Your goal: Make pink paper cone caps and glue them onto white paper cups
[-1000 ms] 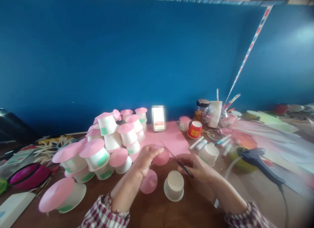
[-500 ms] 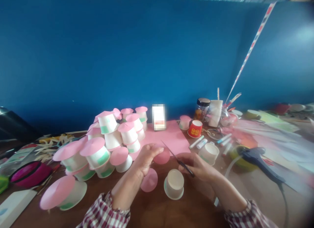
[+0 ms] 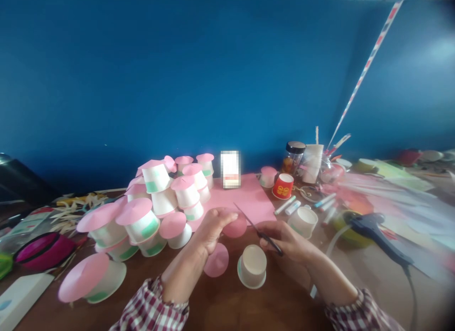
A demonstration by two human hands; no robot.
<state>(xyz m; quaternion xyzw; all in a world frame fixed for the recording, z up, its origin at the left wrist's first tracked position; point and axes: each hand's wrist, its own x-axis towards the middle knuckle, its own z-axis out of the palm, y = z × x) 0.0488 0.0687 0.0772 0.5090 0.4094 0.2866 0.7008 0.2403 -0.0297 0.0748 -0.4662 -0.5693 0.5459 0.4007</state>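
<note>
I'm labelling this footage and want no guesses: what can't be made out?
Head view:
Left part of held pink disc: behind left hand.
Grip of dark-handled tool: covered by right hand.
Upright pale object: pixelated.
Glue gun cord: cut off by bottom edge.
Sheets at right: blurred.

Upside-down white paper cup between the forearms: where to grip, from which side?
I'd pinch opposite side walls of the upside-down white paper cup, coming from above and the near side. It stands rim-down, walls narrowing toward the raised base; the right hand, holding a thin-bladed, dark-handled tool, crowds its far right.
</note>
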